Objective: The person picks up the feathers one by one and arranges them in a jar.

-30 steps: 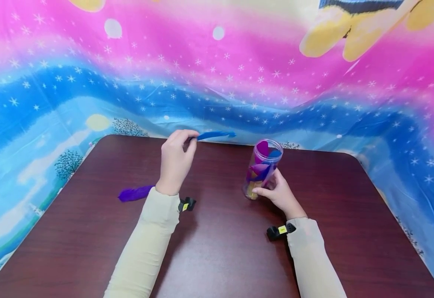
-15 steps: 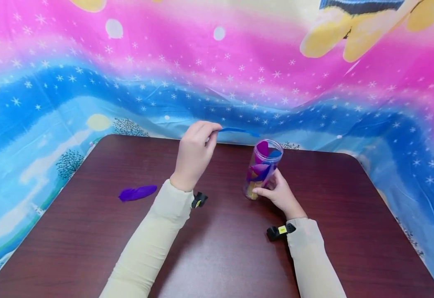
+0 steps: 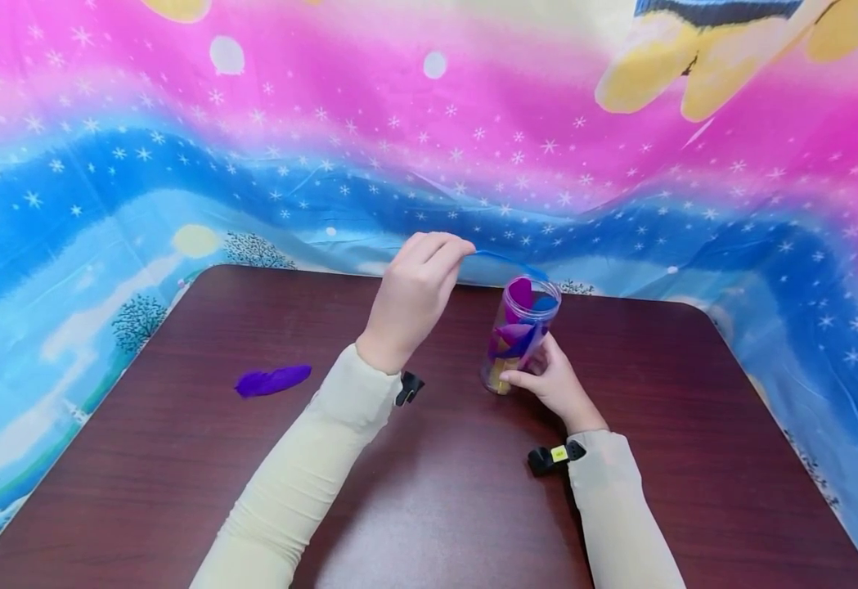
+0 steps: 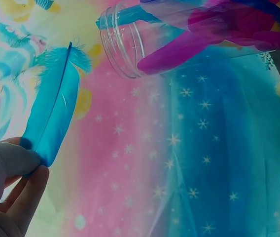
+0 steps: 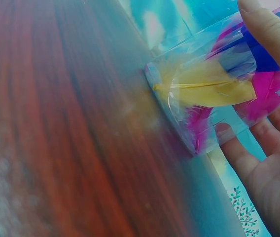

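A blue feather (image 4: pixel 56 108) is pinched at one end by the thumb and fingers of my left hand (image 3: pixel 417 290). In the head view its fluffy quill end reaches the open mouth of a clear plastic jar (image 3: pixel 498 372); whether it touches the rim I cannot tell. The jar stands upright on the table, and my right hand (image 3: pixel 554 388) grips its lower part from the right. Magenta, blue and yellow feathers fill it; a yellow feather (image 5: pixel 209 91) shows near its bottom in the right wrist view.
A purple feather (image 3: pixel 274 381) lies on the dark wooden table (image 3: pixel 429 507), to the left of my left forearm. Behind the table's far edge hangs a printed pink and blue cloth (image 3: pixel 370 123). Both wrists carry a small black camera.
My left hand has moved right and slightly up, carrying the blue feather to the jar's mouth. The right hand and jar have stayed in place.
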